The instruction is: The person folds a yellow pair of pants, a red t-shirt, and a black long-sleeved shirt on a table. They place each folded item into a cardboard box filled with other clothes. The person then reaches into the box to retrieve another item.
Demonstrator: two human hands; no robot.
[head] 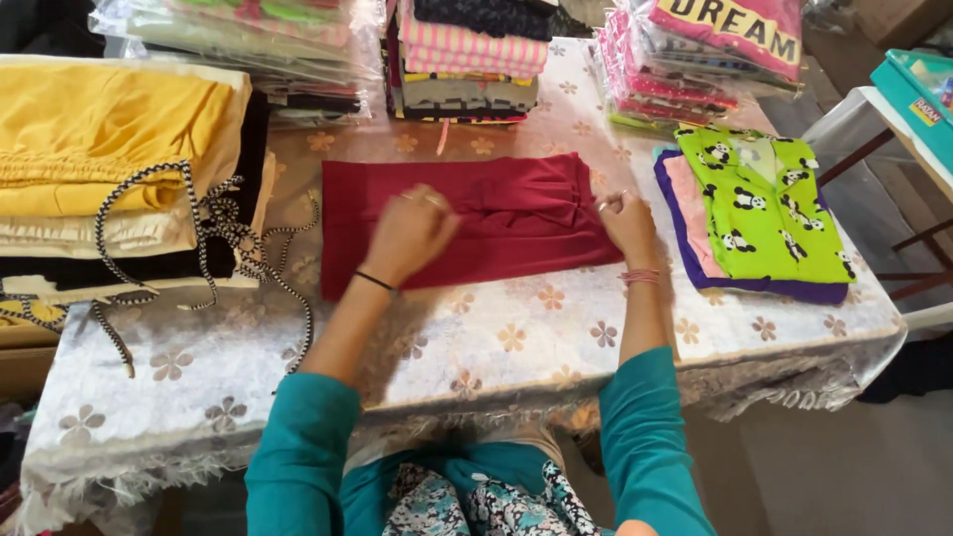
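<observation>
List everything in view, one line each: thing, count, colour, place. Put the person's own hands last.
Folded garment: one, dark red, table centre, under both hands.
Table cover: one, white with tan flowers, over the whole table.
Panda-print garment: one, bright green, top of a small pink and purple pile at right.
Folded yellow pile: one stack, yellow over cream and black, at left.
Drawstring cords: several, black and white, trailing from the left stack.
Bagged garments: one stack, mostly pink, back right.
Striped stack: one, pink, grey and dark, back centre.
Bagged stack: one, mixed colours, back left.
Box: one, teal, far right edge.
Left hand: on the red garment, black wristband.
Right hand: pinching the garment's right edge, pink bangles.
</observation>
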